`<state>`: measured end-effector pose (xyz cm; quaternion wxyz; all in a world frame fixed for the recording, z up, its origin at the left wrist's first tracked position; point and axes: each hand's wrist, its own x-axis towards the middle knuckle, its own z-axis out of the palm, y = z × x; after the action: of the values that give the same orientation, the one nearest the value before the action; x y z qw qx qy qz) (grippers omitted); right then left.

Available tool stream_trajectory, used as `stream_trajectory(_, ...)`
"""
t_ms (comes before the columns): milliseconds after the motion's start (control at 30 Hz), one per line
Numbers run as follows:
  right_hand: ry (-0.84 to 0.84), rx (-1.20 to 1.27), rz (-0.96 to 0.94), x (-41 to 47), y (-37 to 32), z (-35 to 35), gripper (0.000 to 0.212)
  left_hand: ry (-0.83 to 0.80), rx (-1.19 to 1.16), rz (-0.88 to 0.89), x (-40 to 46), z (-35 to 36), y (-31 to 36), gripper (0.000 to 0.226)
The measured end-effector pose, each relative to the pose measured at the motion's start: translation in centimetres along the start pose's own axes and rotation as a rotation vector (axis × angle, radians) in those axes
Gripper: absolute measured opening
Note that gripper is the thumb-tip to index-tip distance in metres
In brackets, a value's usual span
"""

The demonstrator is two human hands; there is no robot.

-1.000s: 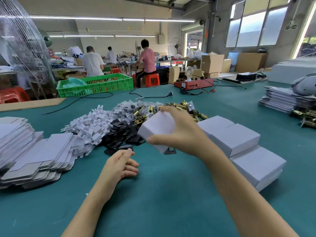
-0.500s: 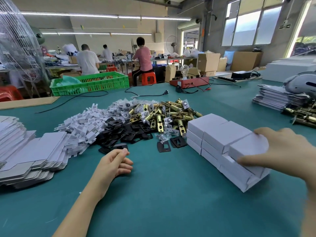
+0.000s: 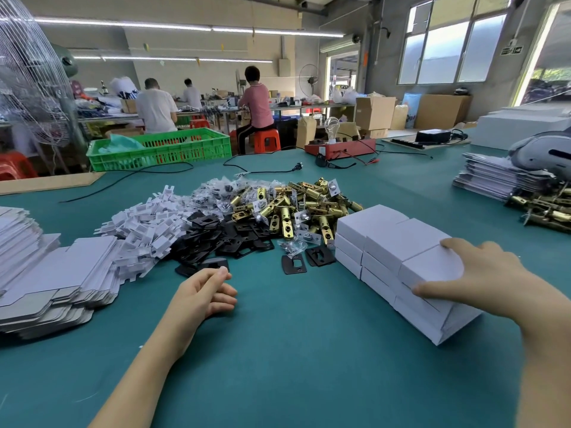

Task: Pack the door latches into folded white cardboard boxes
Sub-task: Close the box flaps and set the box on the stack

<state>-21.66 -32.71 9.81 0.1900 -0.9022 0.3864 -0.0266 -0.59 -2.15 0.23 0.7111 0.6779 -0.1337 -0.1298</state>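
Observation:
A pile of brass door latches (image 3: 296, 205), some in clear bags, lies mid-table. To its right stands a stack of closed white boxes (image 3: 380, 230), three layers high. My right hand (image 3: 482, 279) grips the nearest top white box (image 3: 429, 267) of that stack, fingers over its lid and thumb on its front side. My left hand (image 3: 204, 291) rests on the green table with loosely curled fingers and holds nothing. It lies just short of a heap of black strike plates (image 3: 222, 236).
White card inserts (image 3: 145, 223) are heaped left of the plates, and flat unfolded boxes (image 3: 55, 273) are stacked at the far left. A green crate (image 3: 160, 149), a red tester (image 3: 340, 148) and a cable lie at the back. More flat cardboard (image 3: 494, 177) and latches (image 3: 543, 208) sit far right.
My right hand carried the closed white box from in front of the latch pile to the right and set it on the near end of the stack. My left hand stayed put.

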Motion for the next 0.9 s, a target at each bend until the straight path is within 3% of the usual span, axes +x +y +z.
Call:
stream_trajectory(267, -0.014, -0.034, 0.006, -0.3, -0.4, 0.0, 0.102, -0.011, -0.01, 0.001, -0.1, -0.1, 0.1, 0.031)
stream_trajectory(367, 0.077, -0.137, -0.018, -1.0, -1.3, 0.0, 0.095, -0.013, -0.009, 0.001, 0.0, -0.1, 0.1, 0.034)
stream_trajectory(500, 0.305, -0.064, -0.238, -2.6, -4.8, 0.1, 0.072, -0.013, -0.014, -0.001, 0.1, -0.1, -0.1, 0.035)
stream_trajectory(567, 0.329, 0.005, -0.402, -3.2, -7.4, 0.3, 0.059, -0.006, -0.009, -0.001, 0.1, -0.2, -0.2, 0.031)
stream_trajectory(733, 0.079, -0.029, -0.757, -1.5, -15.2, 3.3, 0.044, 0.013, 0.024, -0.011, 0.2, -0.1, -0.2, 0.024)
stream_trajectory(900, -0.057, 0.073, -0.761, 2.3, -21.0, 10.4, 0.037, 0.035, 0.017, -0.026, 0.1, 0.1, -0.1, 0.02)
